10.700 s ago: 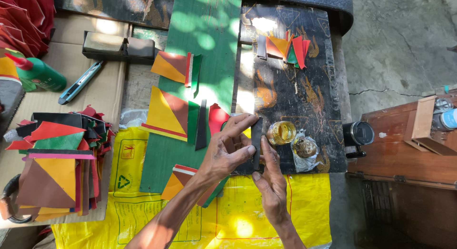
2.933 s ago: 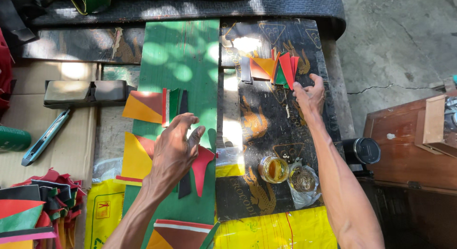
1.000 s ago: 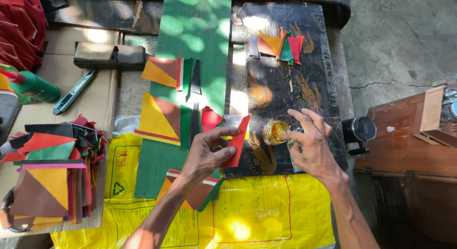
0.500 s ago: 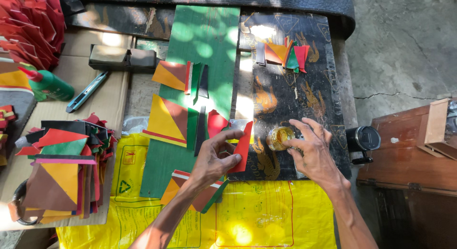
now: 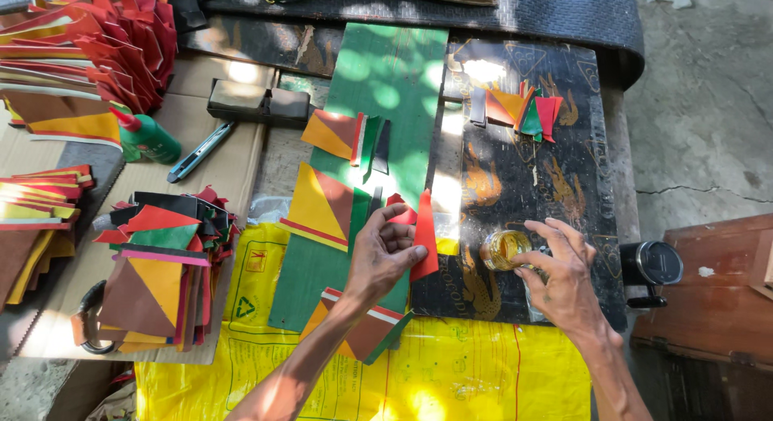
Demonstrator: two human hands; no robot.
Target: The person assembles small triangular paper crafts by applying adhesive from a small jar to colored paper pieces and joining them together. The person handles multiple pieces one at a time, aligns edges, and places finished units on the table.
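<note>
Left hand (image 5: 385,256) now pinches red strip (image 5: 424,237) upright; right hand (image 5: 564,276) has dropped fingers onto glue jar (image 5: 505,249), grip loose.

Both forearms bare, no sleeves; left hand (image 5: 386,256), right hand (image 5: 564,280).

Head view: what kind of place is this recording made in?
Probably a small craft workbench set outdoors or in an open shed: stacks of cut coloured pieces, an open glue jar, a utility knife, and bare concrete ground beside it.
</note>
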